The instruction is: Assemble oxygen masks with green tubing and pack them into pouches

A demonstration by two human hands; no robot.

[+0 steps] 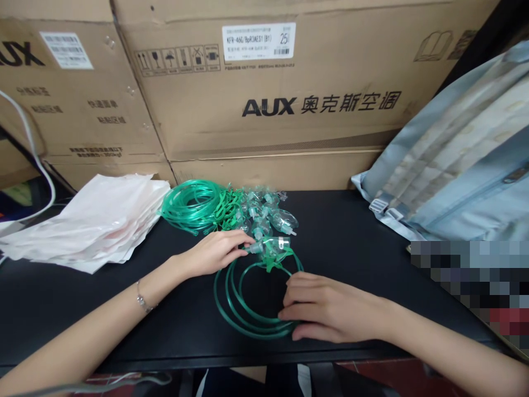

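Several loops of green tube (273, 331) lie coiled on the black surface (363, 231), between the two hands. The tube looks light, flexible and springy, probably smooth; gathered loops should hold best at one side. At the far edge, the clear plastic piece (278, 243) appears stiffer, likely brittle, best pinched at its narrow end. The left grip (219, 251) pinches that end between fingertips; the right grip (326, 306), fingers curled in, clasps the loops' right side.
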